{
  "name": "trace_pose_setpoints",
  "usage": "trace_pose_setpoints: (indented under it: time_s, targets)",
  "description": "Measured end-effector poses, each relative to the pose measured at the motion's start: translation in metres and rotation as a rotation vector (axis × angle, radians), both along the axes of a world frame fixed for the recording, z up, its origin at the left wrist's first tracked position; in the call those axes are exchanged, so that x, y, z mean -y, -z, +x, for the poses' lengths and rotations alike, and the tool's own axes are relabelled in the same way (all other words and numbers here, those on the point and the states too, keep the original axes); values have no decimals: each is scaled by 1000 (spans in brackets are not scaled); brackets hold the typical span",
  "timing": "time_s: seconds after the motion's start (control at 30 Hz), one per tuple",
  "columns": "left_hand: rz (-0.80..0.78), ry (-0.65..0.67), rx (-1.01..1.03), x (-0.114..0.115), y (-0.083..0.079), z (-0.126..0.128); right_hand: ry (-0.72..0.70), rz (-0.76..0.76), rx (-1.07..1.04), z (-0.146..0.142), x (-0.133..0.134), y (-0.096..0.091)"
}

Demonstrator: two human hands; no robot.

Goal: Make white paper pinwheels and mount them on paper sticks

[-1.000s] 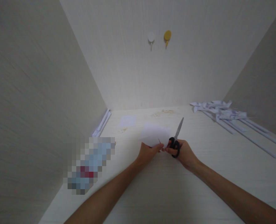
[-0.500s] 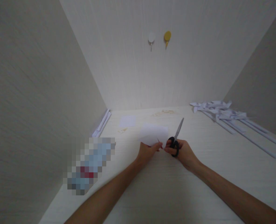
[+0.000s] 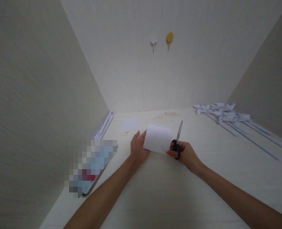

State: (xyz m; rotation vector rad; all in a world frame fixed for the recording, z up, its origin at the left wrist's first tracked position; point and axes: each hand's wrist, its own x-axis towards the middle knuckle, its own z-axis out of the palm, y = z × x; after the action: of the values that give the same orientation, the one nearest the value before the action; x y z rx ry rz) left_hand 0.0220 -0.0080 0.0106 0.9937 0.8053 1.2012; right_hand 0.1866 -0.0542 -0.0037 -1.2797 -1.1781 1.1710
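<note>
Over the desk (image 3: 160, 197), the right hand (image 3: 186, 156) is gripping black-handled scissors (image 3: 178, 136) and pinching a white paper sheet (image 3: 157, 137) near its near right corner — the left hand (image 3: 139, 150), unclenched, is cradling the sheet's left edge.

A white paper sheet (image 3: 157, 138) tilts just beside black-handled scissors (image 3: 177, 146) pointing away.

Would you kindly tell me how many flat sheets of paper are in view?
2: one sheet between the left hand and the right hand, the other sheet farther back on the table, to the left. More could be hidden underneath.
</note>
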Motion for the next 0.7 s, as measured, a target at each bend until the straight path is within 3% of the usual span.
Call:
trace_pose_setpoints:
  time_s: [0.17,0.33,0.43,0.53,0.7]
  targets:
    - [-89,29,148,-3,8,5,65,36,-40,2,-2,2]
    - [-99,-8,130,0,10,11,241,94,-177,6,-9,10]
    - [-92,42,129,4,8,10,313,149,-258,9,-11,12]
    - [-109,94,138,9,6,11,305,145,-277,10,-10,12]
    - [-173,47,88,12,7,13,271,180,-223,10,-9,12]
